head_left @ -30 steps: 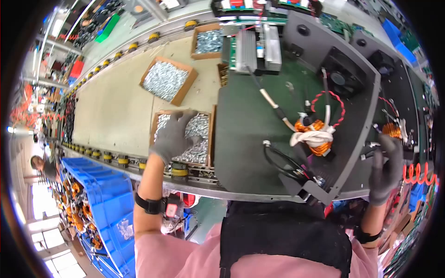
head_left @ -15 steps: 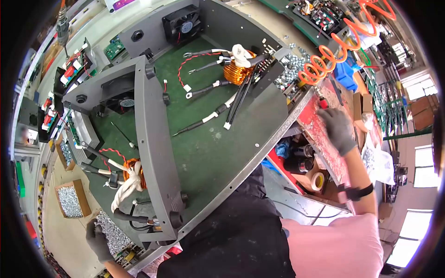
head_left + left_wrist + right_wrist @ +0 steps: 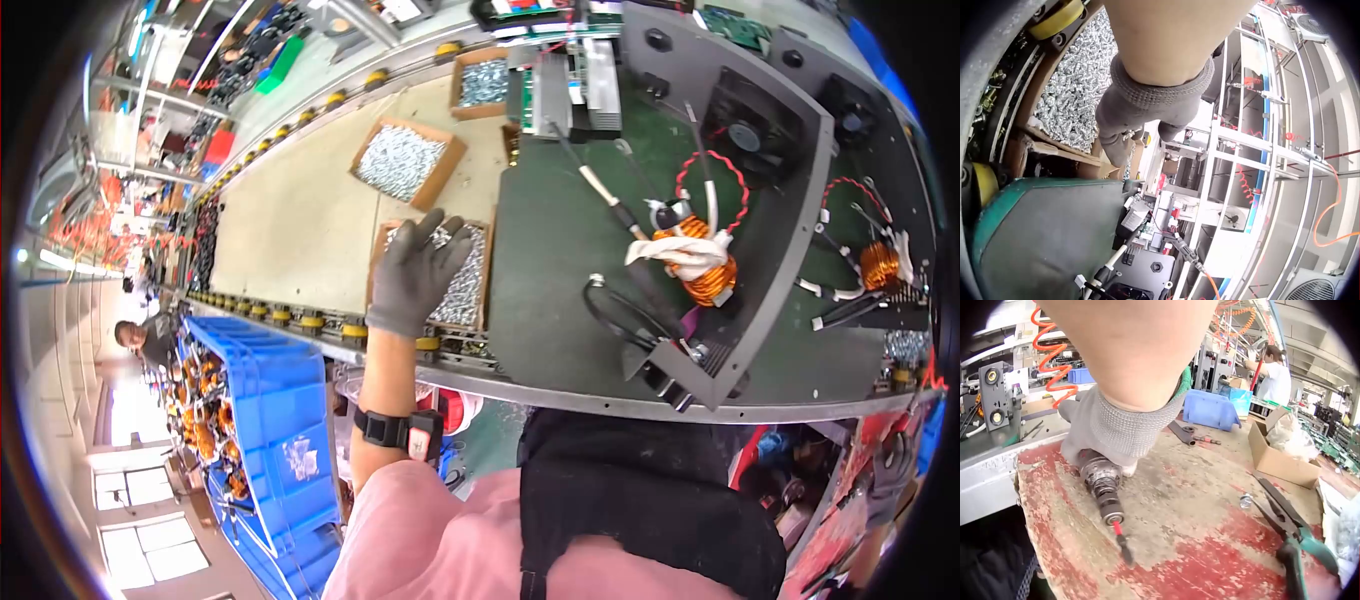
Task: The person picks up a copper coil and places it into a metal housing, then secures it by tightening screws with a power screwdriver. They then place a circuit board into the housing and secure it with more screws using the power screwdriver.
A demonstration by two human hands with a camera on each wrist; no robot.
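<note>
My gloved left hand (image 3: 415, 280) is over a cardboard box of small silver screws (image 3: 465, 285), its fingers partly bent. In the left wrist view, a few screws (image 3: 1128, 134) show between the fingers and thumb. At the right edge of the head view is my gloved right hand (image 3: 893, 458). The right wrist view shows it gripping a power screwdriver (image 3: 1104, 490), whose red-and-black bit points down at the worn red bench (image 3: 1172, 550); the handle is hidden in the hand. A grey metal chassis (image 3: 780, 240) with copper coils (image 3: 710, 280) stands between the hands.
Two more screw boxes (image 3: 400, 165) (image 3: 482, 85) lie behind the left hand. Pliers (image 3: 1291, 534), a blue bin (image 3: 1210, 410) and an open carton (image 3: 1282, 453) are on the red bench. A blue crate (image 3: 270, 420) of coils stands at left.
The head view swung right, then back left. My right hand went from beside the chassis to the red bench, and now grips the screwdriver. My left hand stayed around the screw box.
</note>
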